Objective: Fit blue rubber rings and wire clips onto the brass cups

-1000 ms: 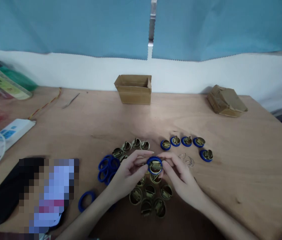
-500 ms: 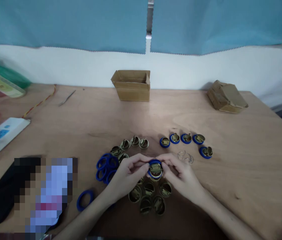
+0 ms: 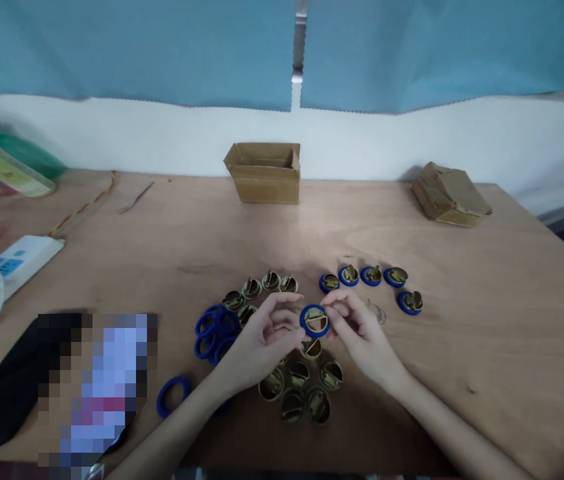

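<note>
My right hand (image 3: 365,337) pinches the right edge of a round brass brooch back (image 3: 316,322) with a blue ring around its rim, raised over the table. My left hand (image 3: 269,340) is beside its left edge, fingers loosely bent and apart; whether the thumb tip touches the rim I cannot tell. Beneath the hands lie several bare brass brooch backs (image 3: 319,404), with clip parts on top. Loose blue rings (image 3: 205,347) are piled left of my left hand, and a single blue ring (image 3: 173,396) lies by the left forearm.
Blue-rimmed brooch backs (image 3: 371,275) form an arc beyond my right hand, near thin wire rings (image 3: 378,312). An open cardboard box (image 3: 268,187) and a crumpled one (image 3: 452,197) stand at the back. Left are tweezers (image 3: 137,197), a power strip (image 3: 17,263) and a black item (image 3: 17,387).
My left fingers have come off the blue-rimmed brooch back and spread. The piece has risen slightly and tilted, staying in my right hand.
</note>
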A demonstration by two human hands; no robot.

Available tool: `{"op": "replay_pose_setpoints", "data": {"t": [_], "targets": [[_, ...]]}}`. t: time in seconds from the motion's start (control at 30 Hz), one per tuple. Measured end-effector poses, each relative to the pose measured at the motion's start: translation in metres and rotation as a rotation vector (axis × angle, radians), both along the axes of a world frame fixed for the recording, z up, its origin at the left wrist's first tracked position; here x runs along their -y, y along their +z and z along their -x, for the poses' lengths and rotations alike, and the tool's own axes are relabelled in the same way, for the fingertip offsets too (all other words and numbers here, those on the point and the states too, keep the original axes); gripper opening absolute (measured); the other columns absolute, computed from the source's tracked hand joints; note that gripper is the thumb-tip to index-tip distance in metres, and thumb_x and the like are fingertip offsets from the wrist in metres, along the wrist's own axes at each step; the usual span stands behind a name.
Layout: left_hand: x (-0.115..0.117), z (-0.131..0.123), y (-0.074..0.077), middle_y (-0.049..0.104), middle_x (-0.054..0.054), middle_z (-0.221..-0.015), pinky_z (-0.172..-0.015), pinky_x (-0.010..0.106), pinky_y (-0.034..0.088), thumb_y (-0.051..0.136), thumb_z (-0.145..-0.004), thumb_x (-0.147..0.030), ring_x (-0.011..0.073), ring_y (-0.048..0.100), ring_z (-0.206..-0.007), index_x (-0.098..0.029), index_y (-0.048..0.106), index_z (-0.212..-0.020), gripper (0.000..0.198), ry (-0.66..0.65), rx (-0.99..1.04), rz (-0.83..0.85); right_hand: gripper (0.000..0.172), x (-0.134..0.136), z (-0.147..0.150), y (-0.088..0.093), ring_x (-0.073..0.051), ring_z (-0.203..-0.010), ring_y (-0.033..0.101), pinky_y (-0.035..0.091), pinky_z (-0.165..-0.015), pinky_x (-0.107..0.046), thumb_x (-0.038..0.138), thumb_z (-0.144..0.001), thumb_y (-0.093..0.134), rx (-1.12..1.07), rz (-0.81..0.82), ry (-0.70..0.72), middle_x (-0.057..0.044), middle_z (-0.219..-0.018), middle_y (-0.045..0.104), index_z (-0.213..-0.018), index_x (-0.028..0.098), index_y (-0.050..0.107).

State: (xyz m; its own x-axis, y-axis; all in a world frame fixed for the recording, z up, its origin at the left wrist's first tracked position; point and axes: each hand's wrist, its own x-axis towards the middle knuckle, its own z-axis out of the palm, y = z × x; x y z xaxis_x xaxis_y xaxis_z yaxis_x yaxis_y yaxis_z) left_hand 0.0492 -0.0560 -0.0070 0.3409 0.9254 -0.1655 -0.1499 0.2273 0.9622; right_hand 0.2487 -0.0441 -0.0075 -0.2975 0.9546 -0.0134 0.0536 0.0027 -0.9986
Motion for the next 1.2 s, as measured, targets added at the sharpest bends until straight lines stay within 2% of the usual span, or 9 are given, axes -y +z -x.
{"op": "replay_pose_setpoints", "data": {"t": [0.1,0.23,0.37,0.5,0.67,0.9,1.03,1.2], "targets": [[-0.0010,-0.0011,-0.0031,0.073,0.003,-0.094,-0.076,0.027,0.060,0.074,-0.085,-0.022,0.0143,0.073,-0.079,-0.021,0.054,-0.122,0.042,0.027,0.050,0.069,0.013,-0.0031,0.0015,-0.0001,-0.013,-0.066,0.059,0.053,-0.065,-0.027,0.037,-0.101,0.051,-0.084,0.102,0.047,0.003,-0.077,0.058,-0.105,0.024,0.050],[-0.0040,-0.0006,-0.0015,0.075,0.003,-0.093,-0.077,0.028,0.062,0.074,-0.086,-0.023,0.0143,0.074,-0.078,-0.019,0.059,-0.117,0.034,0.034,0.104,0.070,0.014,-0.0014,0.0018,-0.0005,-0.012,-0.070,0.061,0.054,-0.068,-0.028,0.030,-0.098,0.054,-0.151,0.171,0.101,0.002,-0.086,0.063,-0.111,0.025,0.049],[-0.0046,0.0000,0.0025,0.078,0.005,-0.095,-0.076,0.028,0.063,0.075,-0.085,-0.023,0.0145,0.075,-0.079,-0.017,0.065,-0.113,0.030,0.025,0.108,0.062,0.018,0.0004,0.0021,0.0024,-0.012,-0.074,0.061,0.054,-0.068,-0.028,0.023,-0.096,0.053,-0.180,0.142,0.105,0.000,-0.092,0.064,-0.112,0.026,0.048],[-0.0039,-0.0020,0.0019,0.079,0.004,-0.091,-0.074,0.026,0.063,0.079,-0.082,-0.023,0.0150,0.076,-0.078,-0.017,0.067,-0.110,0.032,0.073,0.118,0.112,0.025,0.0003,0.0038,0.0046,-0.013,-0.076,0.061,0.053,-0.068,-0.028,0.018,-0.096,0.051,-0.195,0.116,0.113,0.000,-0.090,0.065,-0.118,0.026,0.043],[-0.0047,-0.0040,0.0001,0.079,0.004,-0.087,-0.073,0.023,0.062,0.082,-0.079,-0.023,0.0128,0.075,-0.076,-0.015,0.070,-0.108,0.032,0.115,0.156,0.159,0.022,0.0007,0.0044,0.0032,-0.013,-0.075,0.061,0.052,-0.066,-0.028,0.021,-0.100,0.049,-0.194,0.077,0.121,0.000,-0.091,0.064,-0.120,0.027,0.042],[-0.0041,-0.0039,-0.0016,0.080,0.004,-0.084,-0.070,0.022,0.064,0.082,-0.077,-0.017,0.0134,0.076,-0.074,-0.016,0.070,-0.106,0.031,0.113,0.162,0.102,0.018,0.0032,0.0052,0.0010,-0.015,-0.078,0.062,0.051,-0.067,-0.029,0.023,-0.101,0.050,-0.175,0.058,0.112,-0.001,-0.091,0.064,-0.116,0.027,0.042],[-0.0027,-0.0057,-0.0027,0.081,0.002,-0.086,-0.071,0.024,0.065,0.081,-0.077,-0.015,0.0138,0.077,-0.073,-0.019,0.068,-0.114,0.039,0.131,0.125,0.058,0.020,0.0043,0.0025,0.0000,-0.016,-0.079,0.061,0.052,-0.070,-0.030,0.022,-0.101,0.049,-0.030,-0.065,0.069,0.000,-0.090,0.061,-0.120,0.027,0.042],[-0.0010,-0.0083,-0.0011,0.082,0.006,-0.096,-0.080,0.031,0.067,0.077,-0.082,-0.022,0.0189,0.079,-0.082,-0.017,0.074,-0.104,0.023,0.163,0.025,-0.003,0.031,0.0033,-0.0044,0.0041,-0.016,-0.088,0.063,0.054,-0.080,-0.030,0.018,-0.101,0.047,0.233,-0.327,0.048,-0.002,-0.101,0.066,-0.131,0.028,0.048]]}}
